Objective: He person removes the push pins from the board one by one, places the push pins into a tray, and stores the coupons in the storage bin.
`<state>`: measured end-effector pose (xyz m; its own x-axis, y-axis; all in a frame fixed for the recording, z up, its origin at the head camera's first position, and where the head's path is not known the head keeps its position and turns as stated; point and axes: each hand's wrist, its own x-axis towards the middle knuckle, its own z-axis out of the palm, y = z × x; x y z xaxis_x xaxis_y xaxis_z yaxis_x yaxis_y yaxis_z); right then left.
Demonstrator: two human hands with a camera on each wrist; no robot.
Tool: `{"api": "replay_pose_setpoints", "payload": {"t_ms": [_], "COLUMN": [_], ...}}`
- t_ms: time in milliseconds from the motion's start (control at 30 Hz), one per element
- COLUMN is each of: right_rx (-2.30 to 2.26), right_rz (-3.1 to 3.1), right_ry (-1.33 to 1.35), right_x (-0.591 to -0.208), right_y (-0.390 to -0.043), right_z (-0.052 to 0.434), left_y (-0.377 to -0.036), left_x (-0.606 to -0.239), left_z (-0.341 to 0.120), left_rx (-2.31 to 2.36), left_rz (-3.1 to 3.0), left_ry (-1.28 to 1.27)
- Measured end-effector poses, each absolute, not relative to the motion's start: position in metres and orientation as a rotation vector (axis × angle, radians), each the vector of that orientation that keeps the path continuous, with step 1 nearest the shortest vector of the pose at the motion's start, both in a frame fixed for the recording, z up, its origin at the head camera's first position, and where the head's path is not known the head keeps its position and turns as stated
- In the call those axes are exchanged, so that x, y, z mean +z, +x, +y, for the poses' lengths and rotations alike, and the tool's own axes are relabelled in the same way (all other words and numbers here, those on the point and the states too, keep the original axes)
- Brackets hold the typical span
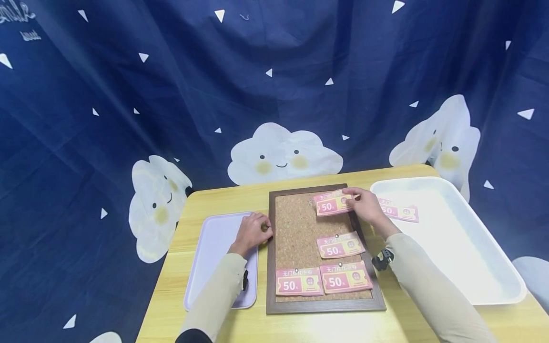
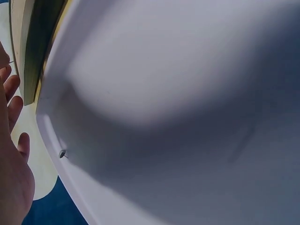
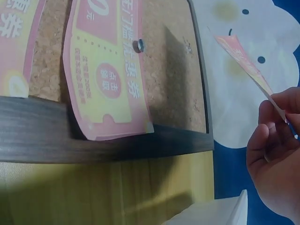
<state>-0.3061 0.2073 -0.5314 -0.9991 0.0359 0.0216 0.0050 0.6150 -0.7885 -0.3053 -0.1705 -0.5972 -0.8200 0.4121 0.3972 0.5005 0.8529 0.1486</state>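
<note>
Cork fills the dark wooden-framed pinboard (image 1: pixel 296 228) on the yellow table (image 1: pixel 214 195) in the head view. The right hand (image 1: pixel 364 206) pinches a pink paper 50 coupon (image 1: pixel 332 204) over the board's far right corner. The left hand (image 1: pixel 252 232), fingers curled, rests at the lilac tray (image 1: pixel 210 257); its contents are hidden.

Left wrist: a small pushpin (image 2: pixel 62 153) lies in the tray (image 2: pixel 187 93).

Right wrist: fingertips (image 3: pixel 274 126) grip the coupon's (image 3: pixel 243 61) edge.

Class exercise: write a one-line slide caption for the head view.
Right hand holds a pink paper coupon over the framed cork board; left hand rests on the lilac tray.
</note>
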Motion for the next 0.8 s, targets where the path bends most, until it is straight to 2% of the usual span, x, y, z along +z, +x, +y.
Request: {"api": "replay_pose_setpoints", "payload": {"t_ms": [800], "right_rx": [1.43], "right_rz": [-2.748], "right_ry": [-0.135], "right_x": [-0.535], "right_y": [-0.304], "right_z": [0.235], "left_y": [-0.306], "left_x": [-0.598], "left_z": [-0.19], "left_rx": [-0.349], "left_rz": [-2.662], "left_ry": [-0.63]}}
